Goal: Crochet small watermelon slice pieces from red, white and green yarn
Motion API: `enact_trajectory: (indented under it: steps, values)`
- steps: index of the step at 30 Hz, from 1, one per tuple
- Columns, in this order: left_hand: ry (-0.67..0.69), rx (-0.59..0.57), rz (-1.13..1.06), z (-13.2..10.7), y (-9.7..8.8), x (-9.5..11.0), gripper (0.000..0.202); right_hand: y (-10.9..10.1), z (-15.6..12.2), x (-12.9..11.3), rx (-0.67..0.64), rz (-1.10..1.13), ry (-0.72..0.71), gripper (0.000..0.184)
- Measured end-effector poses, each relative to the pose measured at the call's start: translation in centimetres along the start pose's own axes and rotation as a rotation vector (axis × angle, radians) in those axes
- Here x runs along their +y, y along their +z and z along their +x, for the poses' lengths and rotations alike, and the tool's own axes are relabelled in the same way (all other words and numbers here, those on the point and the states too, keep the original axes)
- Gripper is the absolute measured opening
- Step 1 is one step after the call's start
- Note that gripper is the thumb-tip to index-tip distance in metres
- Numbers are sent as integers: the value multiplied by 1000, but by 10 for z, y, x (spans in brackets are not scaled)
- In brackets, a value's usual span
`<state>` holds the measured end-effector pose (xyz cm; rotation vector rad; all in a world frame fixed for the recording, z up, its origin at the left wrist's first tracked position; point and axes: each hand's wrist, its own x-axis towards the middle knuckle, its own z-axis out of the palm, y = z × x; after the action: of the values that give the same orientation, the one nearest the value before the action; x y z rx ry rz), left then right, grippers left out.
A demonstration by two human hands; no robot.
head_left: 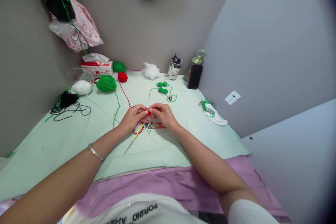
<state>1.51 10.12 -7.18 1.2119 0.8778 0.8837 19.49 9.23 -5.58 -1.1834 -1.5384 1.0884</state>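
Centre of table (170,150), btwn front + rear edges: small red yarn piece (149,113), WIP I'd say. Thin red strand (125,94) runs twd round red yarn ball (122,77) nr rear edge, so prob not cut off yet. Done, by the look: small round green yarn pieces (162,90) nr middle of rear edge. Remaining: red pc; total count can't tell. L hand (135,116) mostly closed, thumb + fingers pinching red pc; R hand (163,113) also pinched on it, opp. side. Slim yellow-handled hook (137,135) slants below, twd front edge; can't tell if gripped.
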Motion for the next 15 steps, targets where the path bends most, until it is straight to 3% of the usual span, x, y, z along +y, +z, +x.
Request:
enact_trajectory:
  steps: [5, 15]
  values:
    - [-48, -8, -46, 3, -3, -3, 24, 3, -6, -3, 55, -115, -104, 1]
    - [-107, -54, -107, 5, -6, -6, 32, 3, -7, 1, 77, -262, -160, 8]
